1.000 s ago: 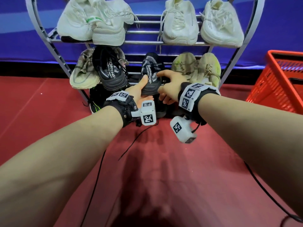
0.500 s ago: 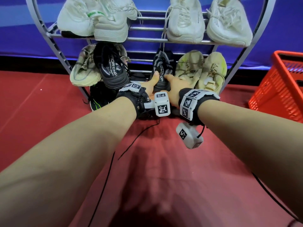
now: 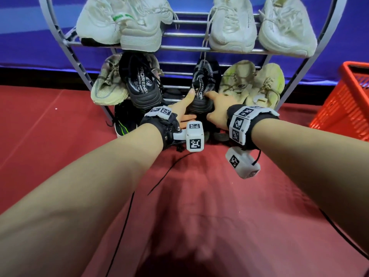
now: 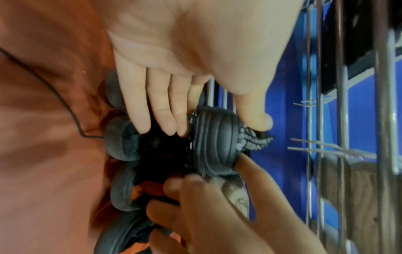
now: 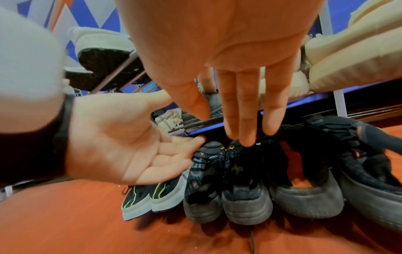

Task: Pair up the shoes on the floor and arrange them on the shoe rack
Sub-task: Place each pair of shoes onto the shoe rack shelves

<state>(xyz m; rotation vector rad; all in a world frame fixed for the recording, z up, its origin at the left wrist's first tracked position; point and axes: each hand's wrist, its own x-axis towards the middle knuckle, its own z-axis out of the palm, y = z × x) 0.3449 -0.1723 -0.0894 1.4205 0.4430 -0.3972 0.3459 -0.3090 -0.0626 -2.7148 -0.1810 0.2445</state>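
Head view: the black knit sneaker [image 3: 204,84] sits centre frame on the shoe rack [image 3: 199,49] middle shelf; the left hand [image 3: 184,108] and right hand [image 3: 218,108] flank its heel, seating it.

Left wrist view: fingers [image 4: 161,110] straight, released under the heel.

Right wrist view: fingers [image 5: 245,110] extended, holding nothing. Next, likely, bring over its mate.

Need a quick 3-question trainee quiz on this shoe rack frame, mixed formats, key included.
1. True or false: the top shelf of the shoe rack holds four pale sneakers.
2. Which shoe do both hands touch? A) black sneaker with white lettering, B) yellow-green sneaker, C) white sneaker.
3. Fill in: the orange basket stands to the ___ of the rack.

Key: 1 true. 2 A: the left hand and right hand flank the black sneaker on the middle shelf. 3 right.
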